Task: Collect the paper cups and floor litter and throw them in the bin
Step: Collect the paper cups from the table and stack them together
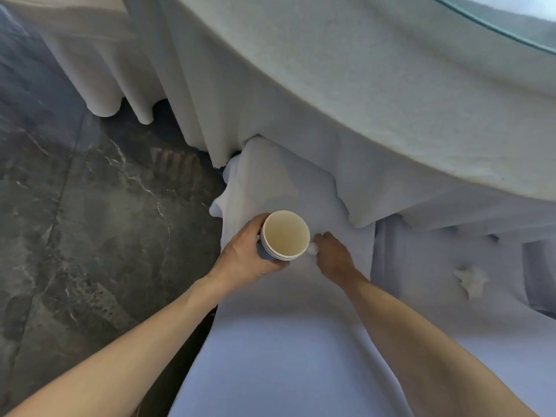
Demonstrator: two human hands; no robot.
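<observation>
My left hand [245,256] holds a stack of nested paper cups [285,234], open end up, over a white-covered chair seat. The top cup is empty, with a cream inside. My right hand [332,257] is just right of the stack, its fingertips pinched on a small white crumpled wad of tissue [313,247] beside the cup rim. Another crumpled white tissue [471,279] lies on the neighbouring covered chair to the right. No bin is in view.
A round table with a long white cloth [346,94] and a glass top edge [493,22] fills the upper right. White-covered chairs [285,356] stand below it. Dark marble floor [75,221] lies to the left, and another covered chair [90,55] stands at the upper left.
</observation>
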